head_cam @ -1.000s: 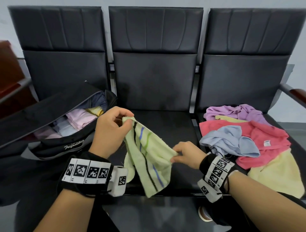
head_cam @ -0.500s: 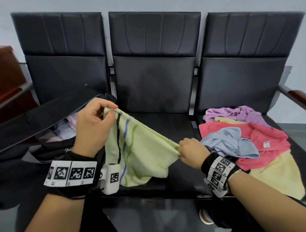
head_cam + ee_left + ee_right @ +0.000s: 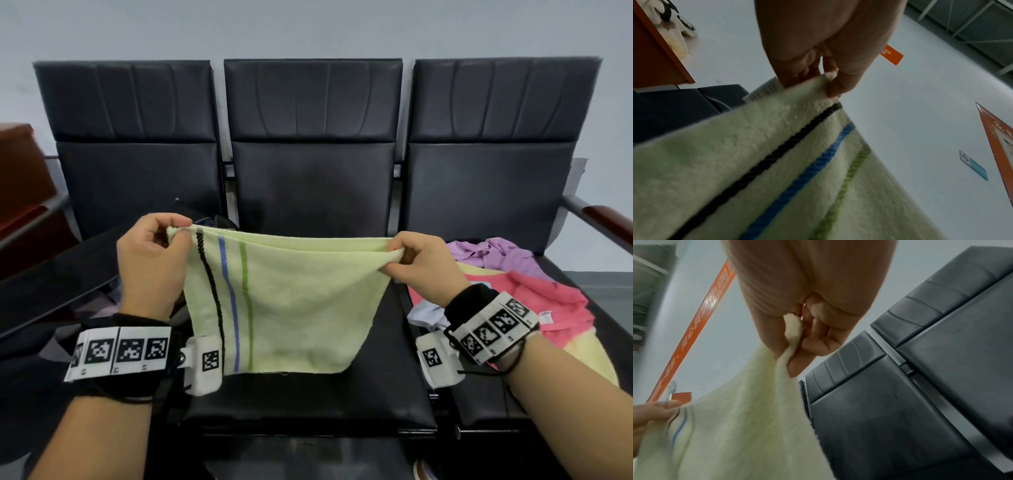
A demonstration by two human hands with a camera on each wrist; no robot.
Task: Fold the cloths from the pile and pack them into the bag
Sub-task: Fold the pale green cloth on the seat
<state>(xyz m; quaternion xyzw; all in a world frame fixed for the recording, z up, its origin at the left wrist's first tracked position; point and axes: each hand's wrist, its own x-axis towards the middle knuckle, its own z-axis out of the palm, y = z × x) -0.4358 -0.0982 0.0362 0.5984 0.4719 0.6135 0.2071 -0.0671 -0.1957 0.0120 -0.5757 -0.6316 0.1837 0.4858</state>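
A pale green cloth (image 3: 301, 301) with black, blue and green stripes hangs spread in the air over the middle seat. My left hand (image 3: 171, 236) pinches its top left corner beside the black stripe; the left wrist view shows the cloth (image 3: 777, 170) held between thumb and fingers (image 3: 834, 87). My right hand (image 3: 399, 255) pinches the top right corner, and in the right wrist view the cloth (image 3: 748, 418) hangs from that pinch. The black bag (image 3: 61, 274) lies on the left seat, mostly hidden behind my left hand. The pile of cloths (image 3: 534, 287) sits on the right seat.
Three black padded seats (image 3: 311, 192) stand in a row against a grey wall. A wooden armrest (image 3: 606, 219) bounds the right seat, and brown furniture (image 3: 20, 192) stands at the far left. The pile shows purple, pink, light blue and yellow cloths.
Both hands have risen and moved apart, so the striped cloth went from a bunched drape to a flat, stretched sheet held by its two top corners. The head view has tilted upward.
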